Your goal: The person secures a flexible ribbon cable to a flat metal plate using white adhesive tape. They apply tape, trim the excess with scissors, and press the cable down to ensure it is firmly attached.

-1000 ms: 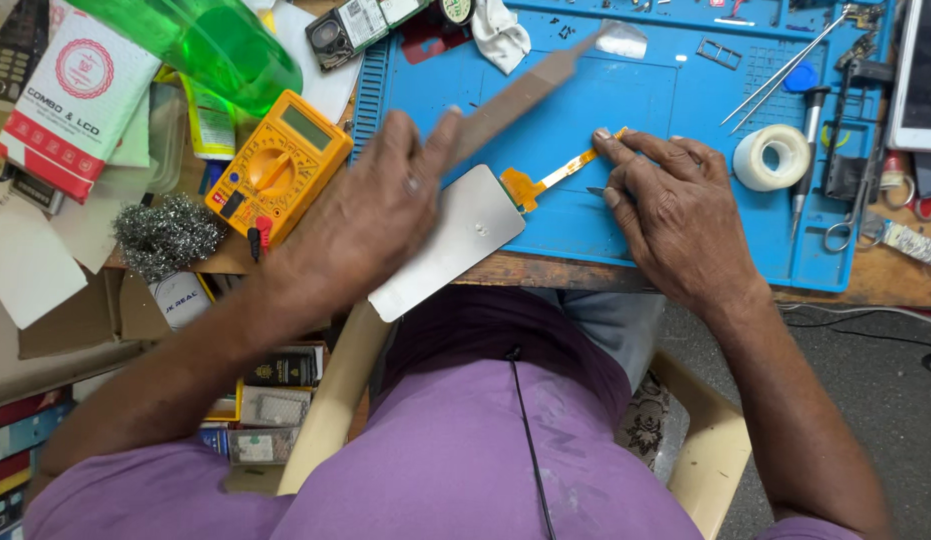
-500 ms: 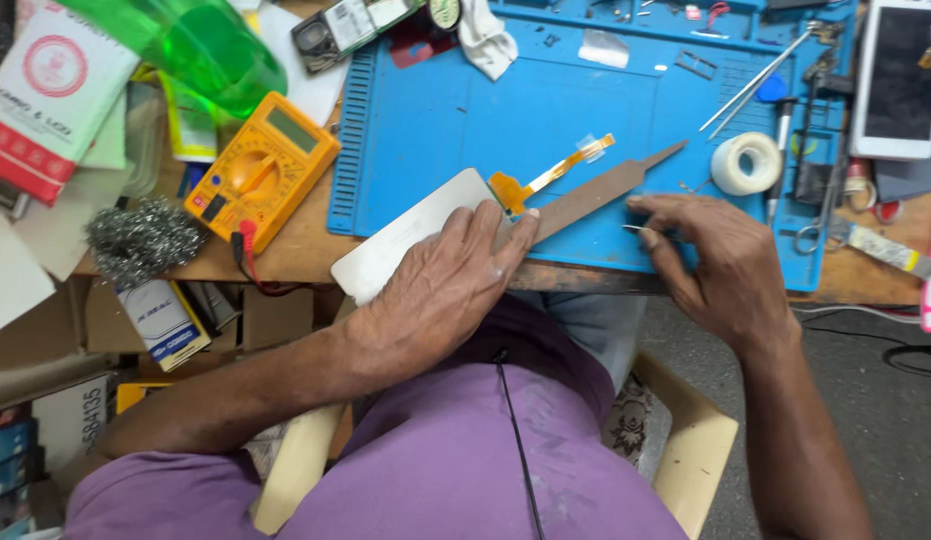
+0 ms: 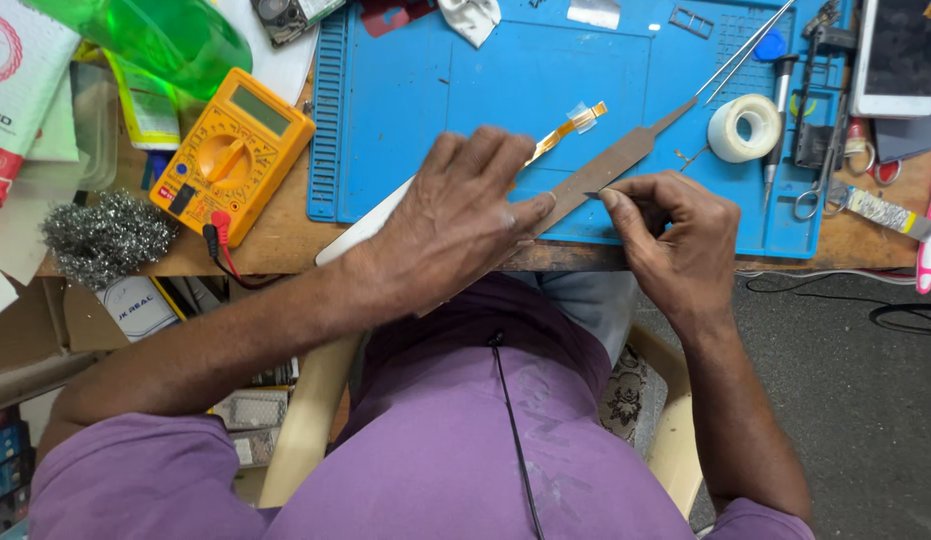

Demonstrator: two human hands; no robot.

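My left hand (image 3: 465, 215) lies flat on a white flat panel (image 3: 360, 228) at the front edge of the blue work mat (image 3: 415, 90), pinning it down. An orange flex ribbon (image 3: 570, 124) sticks out from under that hand toward the back right. My right hand (image 3: 675, 235) pinches a small thin dark tool, its tip at the flat grey metal file (image 3: 615, 160) that lies slanted across the mat. The left thumb touches the near end of the file.
An orange multimeter (image 3: 230, 150) sits left of the mat, with steel wool (image 3: 105, 235) and a green spray bottle (image 3: 150, 35) nearby. A tape roll (image 3: 742, 127), tweezers (image 3: 745, 45), scissors (image 3: 815, 180), a screwdriver (image 3: 780, 90) and a phone (image 3: 895, 55) lie at right.
The white panel and file have been drawn to the table's front edge. My left hand stays pressed on the panel, and my right hand has closed into a pinch at the file.
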